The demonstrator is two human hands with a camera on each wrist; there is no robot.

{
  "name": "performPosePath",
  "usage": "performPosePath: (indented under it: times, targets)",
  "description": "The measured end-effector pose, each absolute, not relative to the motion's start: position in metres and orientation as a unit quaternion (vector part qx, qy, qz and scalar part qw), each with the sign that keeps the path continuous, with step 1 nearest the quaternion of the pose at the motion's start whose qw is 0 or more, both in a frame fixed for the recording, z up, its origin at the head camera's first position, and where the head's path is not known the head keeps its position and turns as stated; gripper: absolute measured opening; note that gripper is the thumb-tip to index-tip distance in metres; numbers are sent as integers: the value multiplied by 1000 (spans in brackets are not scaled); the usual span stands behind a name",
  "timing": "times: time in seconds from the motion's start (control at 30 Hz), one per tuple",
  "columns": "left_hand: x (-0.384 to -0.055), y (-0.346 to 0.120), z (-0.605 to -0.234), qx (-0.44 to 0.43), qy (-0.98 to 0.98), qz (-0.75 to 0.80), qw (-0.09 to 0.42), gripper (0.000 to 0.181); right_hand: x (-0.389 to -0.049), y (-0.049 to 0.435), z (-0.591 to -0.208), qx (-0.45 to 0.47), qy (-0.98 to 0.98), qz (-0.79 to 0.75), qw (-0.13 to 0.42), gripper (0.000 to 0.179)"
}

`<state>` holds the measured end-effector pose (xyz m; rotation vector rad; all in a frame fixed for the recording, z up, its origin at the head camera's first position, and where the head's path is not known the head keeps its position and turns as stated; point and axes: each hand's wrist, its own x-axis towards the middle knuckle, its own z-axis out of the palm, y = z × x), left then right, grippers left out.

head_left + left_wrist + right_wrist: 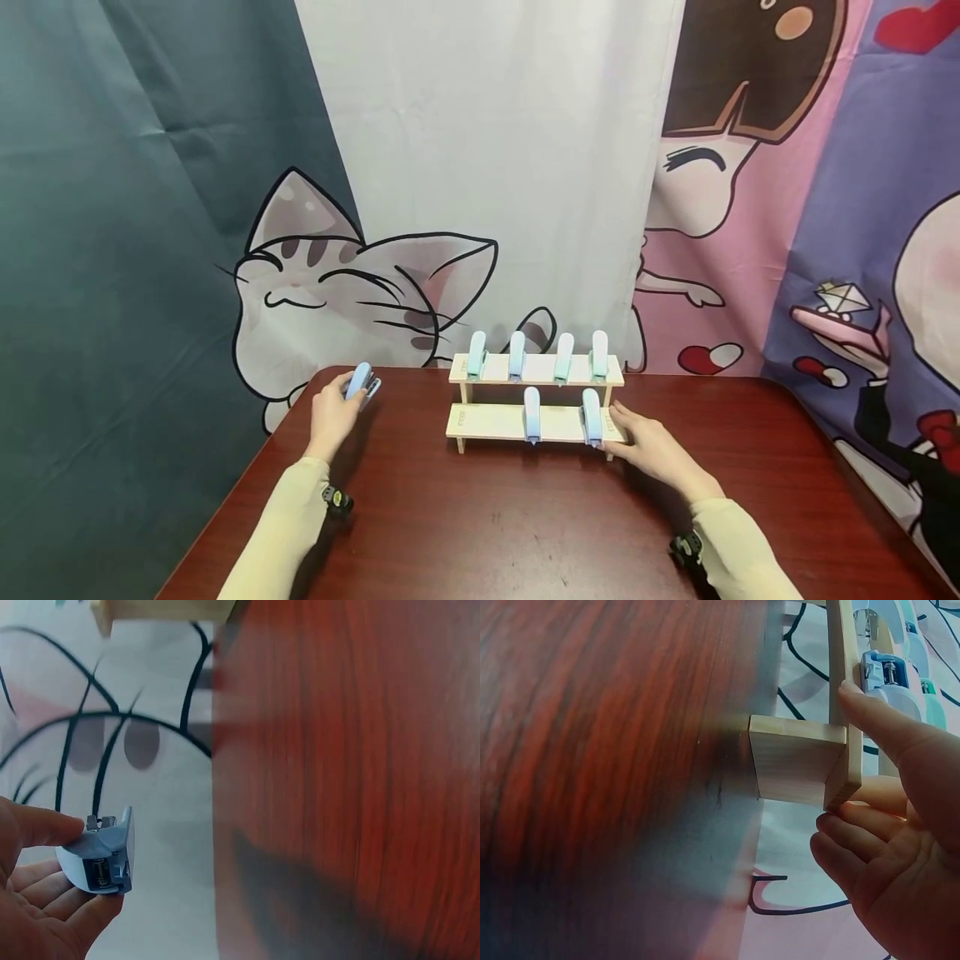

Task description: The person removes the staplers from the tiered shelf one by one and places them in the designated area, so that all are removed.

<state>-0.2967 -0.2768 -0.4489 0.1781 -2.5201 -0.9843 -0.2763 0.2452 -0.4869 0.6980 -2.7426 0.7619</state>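
My left hand [331, 417] pinches a light blue stapler [358, 381] between thumb and fingers, raised over the table's left side. In the left wrist view the stapler [96, 862] has its end turned to the camera. A two-tier wooden rack [487, 422] stands ahead, with my right hand [657, 450] at the right end of its lower shelf. In the right wrist view, the thumb lies on the shelf's front edge [841, 697] and the fingers curl behind its end. Beside that thumb is a blue stapler [592, 416]; another blue stapler [532, 415] sits left of it.
On the upper shelf stand a blue stapler [517, 356] and several green ones, among them a green stapler [477, 356] at the left end. The rack rests on a dark red wooden table [480, 525]. A printed cartoon curtain [487, 167] hangs behind the table's far edge.
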Motion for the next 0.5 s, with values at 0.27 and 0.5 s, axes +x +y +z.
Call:
performPosePath:
  times: [0.27,0.5]
  targets:
    - [-311,-303,-461,98,-900,-372,202,48,-277,245,-489,242,-928,258,114,70]
    - [-315,-313,-471,125,-894,-387,188,50,-277,245,-486,235,-930,265,97,73]
